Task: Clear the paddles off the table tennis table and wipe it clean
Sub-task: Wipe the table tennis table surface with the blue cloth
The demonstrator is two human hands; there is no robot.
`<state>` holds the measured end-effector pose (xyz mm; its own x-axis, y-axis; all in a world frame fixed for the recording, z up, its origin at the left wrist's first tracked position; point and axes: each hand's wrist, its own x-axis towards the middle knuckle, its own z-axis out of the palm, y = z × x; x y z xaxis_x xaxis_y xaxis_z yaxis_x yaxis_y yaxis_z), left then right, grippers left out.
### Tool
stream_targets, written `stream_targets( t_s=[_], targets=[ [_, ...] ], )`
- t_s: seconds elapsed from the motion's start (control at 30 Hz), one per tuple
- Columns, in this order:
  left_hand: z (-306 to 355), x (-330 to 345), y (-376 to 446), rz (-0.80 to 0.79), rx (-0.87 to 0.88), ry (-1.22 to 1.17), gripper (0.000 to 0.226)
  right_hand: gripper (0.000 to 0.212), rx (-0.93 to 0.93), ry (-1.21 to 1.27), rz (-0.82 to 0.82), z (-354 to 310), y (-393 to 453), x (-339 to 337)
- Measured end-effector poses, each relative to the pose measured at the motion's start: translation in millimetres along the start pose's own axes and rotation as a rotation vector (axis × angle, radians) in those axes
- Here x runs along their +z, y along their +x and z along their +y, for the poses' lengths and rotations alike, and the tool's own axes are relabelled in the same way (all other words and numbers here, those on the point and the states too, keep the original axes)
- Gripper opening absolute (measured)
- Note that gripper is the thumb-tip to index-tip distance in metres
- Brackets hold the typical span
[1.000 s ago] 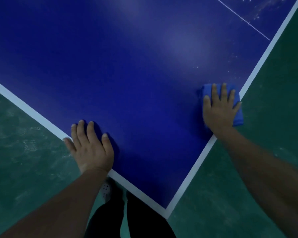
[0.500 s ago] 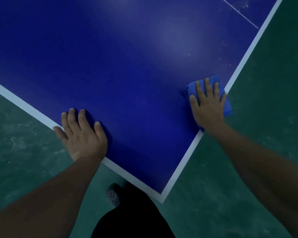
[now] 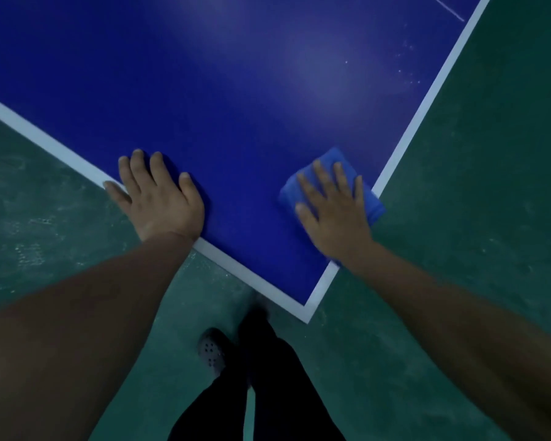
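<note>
Worktop (image 3: 236, 106), blue with a white border, is presenting one corner toward the person, low and centre in the view. Cloth (image 3: 371, 198), blue and folded, is lying on the surface at the right border, just beside that corner; its long axis is running from upper left to lower right, and its lower end is overhanging the edge. Right hand (image 3: 334, 211) is pressing flat on the cloth, fingers straight and spread. Left hand (image 3: 161, 198) is resting flat on the left border, fingers extended, holding nothing. Green floor (image 3: 490, 218) is lying below.
</note>
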<state>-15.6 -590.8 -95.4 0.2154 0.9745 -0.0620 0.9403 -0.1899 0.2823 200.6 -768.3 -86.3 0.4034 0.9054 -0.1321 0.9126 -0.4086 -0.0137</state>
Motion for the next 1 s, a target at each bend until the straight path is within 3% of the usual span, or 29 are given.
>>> stream_targets(
  t_s=[0.1, 0.27, 0.37, 0.4, 0.5, 0.57, 0.6, 0.7, 0.77, 0.8, 0.87, 0.93, 1.0],
  targets=[
    [2.0, -0.7, 0.7, 0.001, 0.001, 0.002, 0.062, 0.062, 0.239, 0.050, 0.019, -28.2, -5.9, 7.5],
    [2.3, 0.0, 2.0, -0.004, -0.003, -0.018, 0.061, 0.055, -0.140, 0.055, -0.040, -61.8, -107.6, 26.4],
    [2.7, 0.7, 1.9, 0.007, 0.002, -0.031, 0.060, 0.056, -0.242, -0.011, -0.046, -18.3, -72.1, 16.1],
    [3.2, 1.0, 2.2, 0.010, 0.002, -0.032, 0.060, 0.058, -0.155, -0.025, -0.015, -1.4, -47.0, 10.7],
    [3.3, 1.7, 2.8, 0.016, -0.004, -0.028, 0.060, 0.059, 0.348, 0.096, -0.014, 29.9, 18.7, -5.9],
    [4.3, 2.7, 3.4, 0.021, -0.002, -0.029, 0.059, 0.060, 0.437, 0.110, -0.011, 5.7, 21.2, -4.1],
    [4.7, 3.2, 3.8, 0.018, -0.003, -0.030, 0.059, 0.060, 0.331, 0.086, 0.002, -15.7, 6.7, 2.0],
    [4.4, 4.2, 3.9, 0.023, -0.011, -0.009, 0.059, 0.057, -0.238, 0.046, -0.043, -62.9, -71.0, 18.8],
    [4.4, 5.5, 3.1, 0.023, -0.009, 0.004, 0.060, 0.056, -0.432, 0.016, -0.092, -34.0, -68.0, 16.4],
    [4.2, 6.3, 2.8, 0.025, -0.012, 0.011, 0.061, 0.057, -0.432, -0.033, -0.078, -9.6, -46.8, 12.6],
    [5.2, 7.2, 2.2, 0.032, -0.021, 0.016, 0.063, 0.062, -0.247, -0.089, -0.035, 45.2, 8.4, 3.4],
    [6.2, 6.2, 0.2, 0.033, -0.025, 0.014, 0.065, 0.062, 0.083, 0.002, -0.053, 97.5, 65.1, -9.4],
    [8.8, 4.9, -4.7, 0.037, -0.039, 0.042, 0.069, 0.062, 0.299, 0.131, -0.029, 110.6, 105.4, -16.0]
  ],
)
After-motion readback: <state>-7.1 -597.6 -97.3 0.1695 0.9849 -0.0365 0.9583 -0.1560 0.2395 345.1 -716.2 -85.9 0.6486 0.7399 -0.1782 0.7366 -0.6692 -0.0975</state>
